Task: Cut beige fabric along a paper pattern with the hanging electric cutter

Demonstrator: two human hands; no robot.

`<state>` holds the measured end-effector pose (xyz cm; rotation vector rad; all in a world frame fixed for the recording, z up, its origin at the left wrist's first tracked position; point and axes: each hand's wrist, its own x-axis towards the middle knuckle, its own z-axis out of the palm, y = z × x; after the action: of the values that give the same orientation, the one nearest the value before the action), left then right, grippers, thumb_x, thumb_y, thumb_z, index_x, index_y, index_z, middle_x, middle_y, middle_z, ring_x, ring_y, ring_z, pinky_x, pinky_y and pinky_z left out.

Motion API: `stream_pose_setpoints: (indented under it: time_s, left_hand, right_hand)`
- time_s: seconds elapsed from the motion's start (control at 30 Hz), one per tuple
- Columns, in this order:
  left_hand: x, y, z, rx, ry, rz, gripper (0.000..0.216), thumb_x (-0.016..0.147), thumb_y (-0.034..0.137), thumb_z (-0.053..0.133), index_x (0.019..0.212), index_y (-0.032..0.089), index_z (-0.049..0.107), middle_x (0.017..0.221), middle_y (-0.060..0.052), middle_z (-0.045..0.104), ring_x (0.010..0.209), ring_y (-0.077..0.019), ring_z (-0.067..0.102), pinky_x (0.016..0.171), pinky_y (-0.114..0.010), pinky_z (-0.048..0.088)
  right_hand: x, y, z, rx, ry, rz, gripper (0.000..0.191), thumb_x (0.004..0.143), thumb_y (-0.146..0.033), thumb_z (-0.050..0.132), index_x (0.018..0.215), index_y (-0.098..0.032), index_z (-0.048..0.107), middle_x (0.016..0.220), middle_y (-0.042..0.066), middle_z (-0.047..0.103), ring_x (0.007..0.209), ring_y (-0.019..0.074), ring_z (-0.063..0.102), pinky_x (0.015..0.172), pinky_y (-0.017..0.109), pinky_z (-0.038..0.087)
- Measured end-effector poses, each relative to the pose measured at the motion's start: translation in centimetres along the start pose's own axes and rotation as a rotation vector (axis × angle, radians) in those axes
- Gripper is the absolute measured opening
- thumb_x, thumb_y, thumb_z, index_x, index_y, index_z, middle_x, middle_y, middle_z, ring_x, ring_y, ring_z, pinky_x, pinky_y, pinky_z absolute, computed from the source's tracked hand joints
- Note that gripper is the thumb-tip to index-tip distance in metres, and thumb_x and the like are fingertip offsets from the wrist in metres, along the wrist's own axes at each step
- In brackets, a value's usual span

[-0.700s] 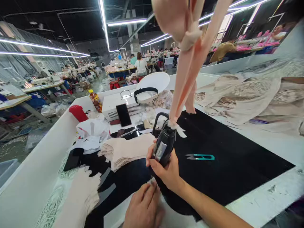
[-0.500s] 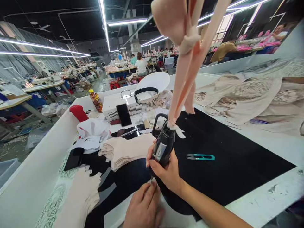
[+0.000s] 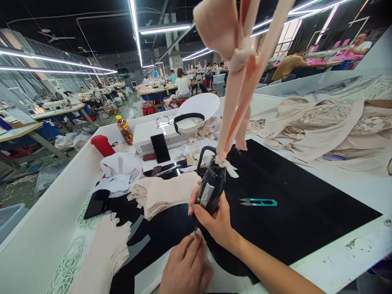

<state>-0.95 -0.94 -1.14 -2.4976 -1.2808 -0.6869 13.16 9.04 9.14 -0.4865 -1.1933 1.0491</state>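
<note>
A black handheld power tool (image 3: 211, 185) with a silver switch plate is gripped upright in my right hand (image 3: 214, 222), fingers wrapped round its body. Its thin tip points down. Knotted pink fabric strips (image 3: 235, 94) run up from the tool's top, and a black cord loops beside it. Directly below the tip, my left hand (image 3: 186, 265) has its fingers pressed together on a small pale piece (image 3: 197, 232), mostly hidden by the fingertips. A stack of beige fabric pieces (image 3: 165, 190) lies ahead to the left; more beige pieces (image 3: 98, 253) lie nearer.
Teal thread snips (image 3: 259, 202) lie on the black work surface (image 3: 294, 192) at right. Behind stand a white metal box (image 3: 147, 143), a phone (image 3: 159, 148), a drink bottle (image 3: 124, 130) and a red cup (image 3: 102, 145). Beige garments (image 3: 324, 126) are heaped at right. People work at far tables.
Both hands and the tool stay nearly in place. My left thumb shows more clearly now. The hanging pink strips have shifted slightly left.
</note>
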Motion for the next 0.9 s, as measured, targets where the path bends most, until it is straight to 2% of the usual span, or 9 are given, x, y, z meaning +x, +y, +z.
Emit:
stream_pose_setpoints:
  time_s: [0.1,0.3,0.43,0.53,0.63,0.77,0.9]
  left_hand:
    - [0.0,-0.2,-0.8,-0.007,-0.056,0.002,0.046,0.114,0.047,0.043,0.145,0.018,0.063,0.148,-0.002,0.068,0.125,-0.0254,0.069,0.095,-0.036,0.066]
    - [1.2,-1.6,-2.6,0.119,-0.032,0.032,0.05,0.118,0.043,0.029,0.136,0.017,0.069,0.139,-0.002,0.073,0.114,-0.0219,0.073,0.085,-0.035,0.066]
    - [1.7,-2.2,-3.5,0.181,-0.033,-0.009,0.042,0.118,0.036,0.035,0.137,0.016,0.067,0.139,-0.004,0.073,0.118,-0.0239,0.071,0.089,-0.038,0.064]
    - [2.3,-1.3,-4.3,0.143,0.008,0.003,0.036,0.117,0.029,0.039,0.137,0.017,0.066,0.14,-0.004,0.072,0.122,-0.0234,0.07,0.094,-0.039,0.062]
    - [3.1,0.4,-4.7,-0.012,0.075,0.069,0.036,0.118,0.029,0.037,0.127,0.019,0.07,0.126,0.0,0.077,0.112,-0.0196,0.073,0.093,-0.034,0.06]
    - [3.9,2.3,-4.2,-0.123,0.11,0.125,0.041,0.119,0.033,0.033,0.121,0.02,0.071,0.111,0.0,0.079,0.1,-0.0175,0.075,0.089,-0.032,0.059]
    - [3.9,2.7,-3.3,-0.118,0.099,0.142,0.046,0.119,0.037,0.029,0.12,0.019,0.071,0.107,-0.002,0.078,0.096,-0.0185,0.075,0.087,-0.034,0.06]
  right_hand:
    - [0.2,-0.8,-0.3,-0.002,0.003,0.021,0.026,0.091,-0.025,0.08,0.101,-0.026,0.056,0.083,-0.004,0.067,0.063,0.0115,0.063,0.064,0.025,0.057]
    - [0.3,-3.1,-1.9,-0.039,-0.002,0.077,0.036,0.088,-0.039,0.089,0.101,-0.027,0.058,0.083,-0.004,0.067,0.063,0.0114,0.064,0.061,0.023,0.056]
    - [-0.7,-4.7,-3.4,-0.038,-0.033,0.076,0.039,0.087,-0.04,0.091,0.11,-0.029,0.061,0.085,-0.003,0.069,0.063,0.0111,0.064,0.061,0.023,0.057]
    - [-1.6,-5.5,-4.4,-0.033,-0.013,0.063,0.045,0.09,-0.04,0.09,0.124,-0.032,0.061,0.09,-0.002,0.07,0.066,0.0118,0.066,0.062,0.025,0.058]
    - [-2.6,-5.9,-5.2,-0.037,0.02,0.044,0.044,0.093,-0.038,0.086,0.128,-0.032,0.061,0.09,-0.002,0.069,0.067,0.0119,0.065,0.062,0.025,0.058]
    - [-3.6,-6.0,-5.9,-0.043,0.033,0.024,0.042,0.095,-0.037,0.084,0.129,-0.031,0.06,0.089,-0.001,0.068,0.068,0.0129,0.064,0.063,0.027,0.058]
    - [-3.9,-5.9,-6.1,-0.048,0.052,0.02,0.044,0.094,-0.038,0.085,0.129,-0.03,0.06,0.089,0.0,0.068,0.068,0.0141,0.064,0.062,0.029,0.059]
